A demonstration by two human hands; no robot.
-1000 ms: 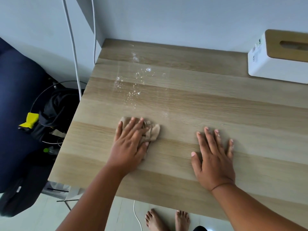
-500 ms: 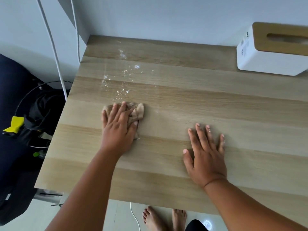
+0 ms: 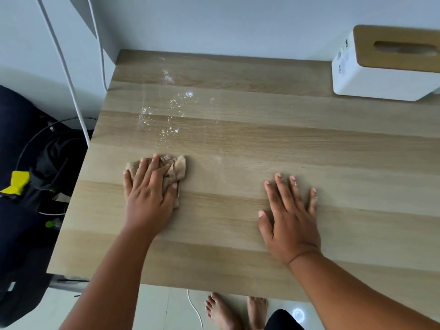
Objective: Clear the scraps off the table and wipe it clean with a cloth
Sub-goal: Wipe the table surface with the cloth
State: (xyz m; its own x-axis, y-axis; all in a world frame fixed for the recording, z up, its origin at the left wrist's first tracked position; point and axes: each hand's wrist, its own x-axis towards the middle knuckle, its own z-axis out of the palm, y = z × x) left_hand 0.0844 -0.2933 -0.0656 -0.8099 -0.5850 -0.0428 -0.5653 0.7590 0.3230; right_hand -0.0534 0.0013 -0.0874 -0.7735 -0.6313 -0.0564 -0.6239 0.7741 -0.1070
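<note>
Head view | wooden surface (image 3: 262, 148) with wet droplets (image 3: 166, 115) at far left | white tissue box (image 3: 381, 75) far right corner | right hand (image 3: 289, 222) flat, fingers spread, on surface | left hand (image 3: 148, 194) fingers straight, pressing crumpled tan cloth (image 3: 177, 169) near left edge, below droplets

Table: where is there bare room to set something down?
Bare wood lies between the right hand and the tissue box, and between both hands. Busy: wet droplets beyond the cloth under the left hand, near the table far-left corner.
</note>
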